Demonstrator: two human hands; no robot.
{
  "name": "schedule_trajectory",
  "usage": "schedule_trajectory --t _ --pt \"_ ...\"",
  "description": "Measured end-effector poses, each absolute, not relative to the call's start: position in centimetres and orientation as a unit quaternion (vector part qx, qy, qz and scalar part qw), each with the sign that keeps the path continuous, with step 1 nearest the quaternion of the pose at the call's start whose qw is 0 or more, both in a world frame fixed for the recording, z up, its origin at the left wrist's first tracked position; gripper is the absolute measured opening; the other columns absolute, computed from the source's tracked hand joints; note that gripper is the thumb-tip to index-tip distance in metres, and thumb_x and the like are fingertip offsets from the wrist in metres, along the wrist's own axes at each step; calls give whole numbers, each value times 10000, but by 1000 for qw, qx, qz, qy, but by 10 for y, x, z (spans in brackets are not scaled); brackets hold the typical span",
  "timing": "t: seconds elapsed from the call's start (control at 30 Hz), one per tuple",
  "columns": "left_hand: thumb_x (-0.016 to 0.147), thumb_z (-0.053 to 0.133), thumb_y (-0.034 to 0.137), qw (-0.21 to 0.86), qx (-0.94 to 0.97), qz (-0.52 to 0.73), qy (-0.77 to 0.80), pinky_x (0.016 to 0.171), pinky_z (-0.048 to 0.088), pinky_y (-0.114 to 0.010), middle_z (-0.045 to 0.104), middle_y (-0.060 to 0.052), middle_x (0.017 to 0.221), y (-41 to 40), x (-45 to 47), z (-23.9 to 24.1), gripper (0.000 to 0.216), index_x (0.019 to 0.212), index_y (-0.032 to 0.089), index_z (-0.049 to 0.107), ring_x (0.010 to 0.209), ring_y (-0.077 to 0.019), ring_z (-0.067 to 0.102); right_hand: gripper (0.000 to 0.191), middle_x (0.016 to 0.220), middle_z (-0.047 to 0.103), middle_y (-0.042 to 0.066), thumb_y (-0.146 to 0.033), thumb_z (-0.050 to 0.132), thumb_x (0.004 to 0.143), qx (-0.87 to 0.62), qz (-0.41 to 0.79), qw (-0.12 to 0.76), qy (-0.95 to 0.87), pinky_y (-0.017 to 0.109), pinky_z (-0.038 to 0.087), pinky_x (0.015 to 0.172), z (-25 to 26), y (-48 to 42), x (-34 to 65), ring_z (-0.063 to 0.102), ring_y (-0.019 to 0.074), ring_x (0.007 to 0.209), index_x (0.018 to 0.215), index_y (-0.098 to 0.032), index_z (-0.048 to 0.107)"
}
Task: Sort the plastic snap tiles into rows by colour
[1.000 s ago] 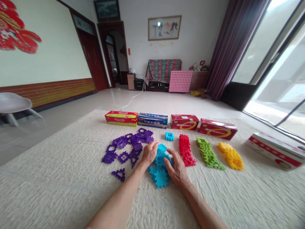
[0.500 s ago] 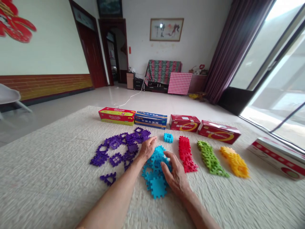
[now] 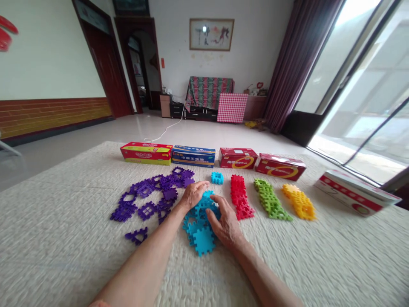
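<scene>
A heap of light-blue interlocking plastic blocks (image 3: pixel 203 241) lies on the cream textured cover in front of me. My left hand (image 3: pixel 193 194) is at the heap's far left side, fingers stretched out and held together. On the other side my right hand (image 3: pixel 226 221) curves around the blue blocks, its thumb and fingers apart. Neither hand appears to have a block lifted in it. Just beyond the fingertips stands a small stack of light-blue blocks (image 3: pixel 217 178). Scattered purple blocks (image 3: pixel 145 189) lie to the left, partly hidden behind my left forearm.
Rows of red blocks (image 3: pixel 239 198), green blocks (image 3: pixel 271 199) and yellow blocks (image 3: pixel 299 202) lie to the right. Behind stand a red-yellow box (image 3: pixel 146 153), a blue box (image 3: pixel 193 156) and two red boxes (image 3: pixel 238 158). A white-and-red box (image 3: pixel 354 192) sits far right.
The view has turned slightly right, so everything sits further left in the picture. Both hands stay around the light-blue heap, with the right hand's fingers a little closer to the left hand.
</scene>
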State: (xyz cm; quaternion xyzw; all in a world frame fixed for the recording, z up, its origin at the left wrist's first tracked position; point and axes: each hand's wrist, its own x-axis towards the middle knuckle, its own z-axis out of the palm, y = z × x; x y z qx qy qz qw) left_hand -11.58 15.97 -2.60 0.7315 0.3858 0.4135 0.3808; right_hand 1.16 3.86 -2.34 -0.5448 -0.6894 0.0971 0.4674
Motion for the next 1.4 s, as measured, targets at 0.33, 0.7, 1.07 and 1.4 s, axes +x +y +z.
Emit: schedule_trajectory --t 0.33,0.7,1.07,1.4 --pt "825 482 226 274 699 464 470 1005 433 -358 674 -82 1156 162 -120 -26 327 1080 180 682 1111 -235 598 323 1109 605 91 -234 528 823 -552 95 460 -689 341 461 891 -25 38 9 582 207 993 1142 -186 516" --pt "804 490 323 403 720 421 377 716 532 -267 731 -64 817 183 -115 -39 351 1020 129 687 752 -166 674 263 1016 660 67 -209 421 847 -561 114 517 -637 311 493 823 -25 44 14 618 187 942 1048 -199 590" --pt "765 478 259 462 647 449 407 467 454 -190 712 -41 751 185 -112 -33 334 992 122 682 527 -100 582 237 1072 648 74 -208 434 861 -544 66 505 -667 317 481 855 -21 44 12 608 190 1000 1047 -209 582" --pt "763 459 220 472 640 452 404 441 436 -193 702 -24 726 185 -113 -27 323 978 134 685 449 -81 512 309 880 678 113 -382 665 696 -646 18 296 -704 338 493 706 5 84 -7 653 244 772 924 -174 674"
